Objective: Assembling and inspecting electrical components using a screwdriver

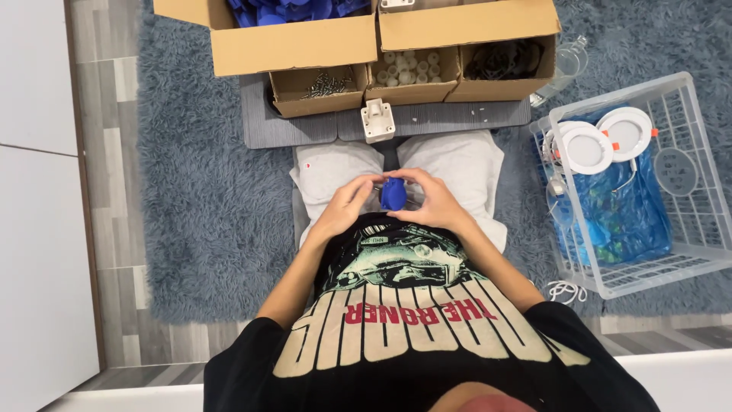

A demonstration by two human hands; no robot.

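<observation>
Blue part (393,194): small moulded plastic piece, centre of the frame, above the lap.
Left hand (349,204): fingertips pinch the part's left side.
Right hand (436,201): curled round its right side, gripping.
Handling: probably light, rigid, a little slick; best held by its opposite edges.
Nearby: white plastic block (377,120) on the grey board (305,130); box of screws (320,88), upper centre.

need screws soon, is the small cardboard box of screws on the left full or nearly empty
Nearly empty: the small cardboard box shows mostly bare floor, with a thin scatter of screws toward its back right.
</observation>
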